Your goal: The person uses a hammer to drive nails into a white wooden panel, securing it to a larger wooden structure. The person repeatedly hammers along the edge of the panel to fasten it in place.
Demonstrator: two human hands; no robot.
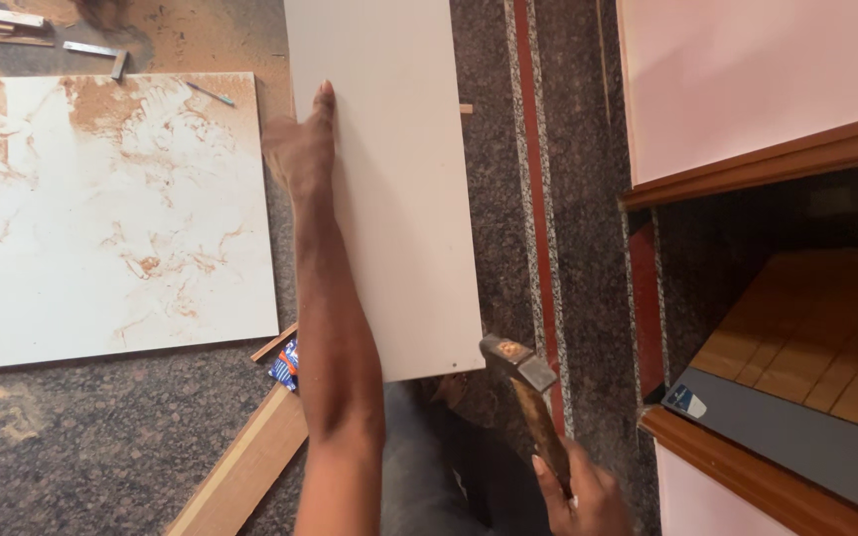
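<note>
Board first: in the head view we see a long pale laminated board [389,179] lying over the dark speckled stone floor [71,447], its near end resting close to our knee. Our left hand [302,149] lies flat along the board's left edge, fingers stretched out, holding nothing, only pressing the panel steady. Our right hand [583,496] is wrapped tight around the wooden handle of a hammer [518,362], whose steel head hangs just beside the board's near right corner.

We judge the main risk to be at that corner. A blow landing slightly off could chip or dent the thin edge of the laminate, and the panel may skate on the smooth floor because only one palm pins it. Our left forearm crosses near the striking zone, so a glancing swing could catch it. The frame is a little blurred around the hammer, so we cannot tell whether a nail sits there.

To the left lies a white marble-patterned slab [111,218] dusted with brown sawdust, and a wooden strip [240,467] rests on the floor near our leg, something we could trip the board against. A pink cabinet panel [757,79] with wooden trim stands on the right.
</note>
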